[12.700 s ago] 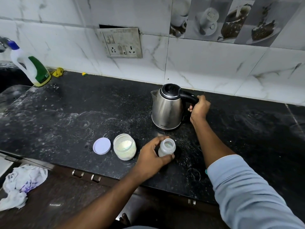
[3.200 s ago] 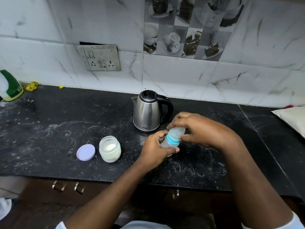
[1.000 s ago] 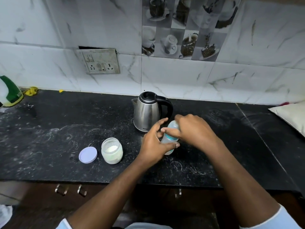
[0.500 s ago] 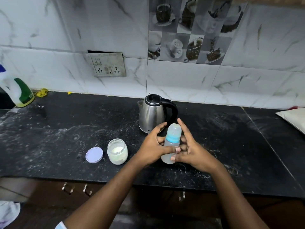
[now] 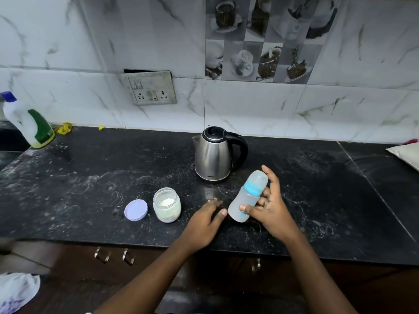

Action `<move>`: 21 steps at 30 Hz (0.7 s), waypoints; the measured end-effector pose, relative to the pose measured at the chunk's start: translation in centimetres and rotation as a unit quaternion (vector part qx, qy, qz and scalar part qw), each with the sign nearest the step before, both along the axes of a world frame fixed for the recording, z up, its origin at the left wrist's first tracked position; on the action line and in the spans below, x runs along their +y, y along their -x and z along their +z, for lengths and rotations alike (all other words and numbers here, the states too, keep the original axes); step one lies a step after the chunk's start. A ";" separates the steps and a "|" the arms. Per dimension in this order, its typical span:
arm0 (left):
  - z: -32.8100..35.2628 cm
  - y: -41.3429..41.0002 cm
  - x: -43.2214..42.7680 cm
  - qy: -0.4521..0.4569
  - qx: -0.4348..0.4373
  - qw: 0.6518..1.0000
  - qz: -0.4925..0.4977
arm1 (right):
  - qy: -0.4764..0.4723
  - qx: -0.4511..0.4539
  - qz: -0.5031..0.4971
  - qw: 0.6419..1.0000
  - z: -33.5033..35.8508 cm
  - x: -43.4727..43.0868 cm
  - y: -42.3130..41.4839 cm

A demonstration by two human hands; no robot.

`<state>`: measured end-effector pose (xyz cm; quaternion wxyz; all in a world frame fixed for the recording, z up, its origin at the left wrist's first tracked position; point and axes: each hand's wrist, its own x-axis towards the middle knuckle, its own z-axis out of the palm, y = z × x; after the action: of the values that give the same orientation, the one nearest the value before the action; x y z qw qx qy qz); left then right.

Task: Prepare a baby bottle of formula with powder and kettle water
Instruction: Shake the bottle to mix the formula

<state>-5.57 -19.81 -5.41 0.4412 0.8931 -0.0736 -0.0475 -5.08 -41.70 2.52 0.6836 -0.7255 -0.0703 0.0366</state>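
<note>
The right hand [image 5: 272,211] holds the baby bottle [image 5: 248,197], thumb in front and fingers behind. The bottle leans to the right, with its blue ring and clear cap on. The left hand [image 5: 204,223] is just beside it, fingers loose, holding nothing; it looks blurry. The kettle [image 5: 213,155] stands behind them on the black desk [image 5: 79,177]. To the left is the open powder jar [image 5: 167,205], its purple lid [image 5: 136,210] flat beside it. Far left, a cleaner bottle [image 5: 29,123] stands by the wall.
</note>
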 end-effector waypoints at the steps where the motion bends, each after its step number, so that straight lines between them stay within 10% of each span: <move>1: -1.4 0.1 0.4 -0.056 0.001 0.998 -0.022 | -0.002 0.001 -0.002 1.000 -0.1 0.0 0.0; 7: -6.6 0.6 1.6 -0.311 -0.013 0.946 -0.087 | -0.031 0.019 -0.016 0.999 -0.3 0.3 0.0; 16: -9.4 1.3 1.6 -0.355 -0.009 0.934 -0.050 | -0.022 0.016 0.029 0.999 1.0 0.9 -0.7; 21: -10.0 1.1 1.7 -0.348 -0.017 0.936 -0.045 | -0.166 -0.005 -0.096 0.981 1.9 0.9 -1.8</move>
<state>-6.70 -18.12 -15.40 0.0990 0.9872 -0.1003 -0.0744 -3.24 -40.84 4.46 0.7944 -0.6057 -0.0092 -0.0452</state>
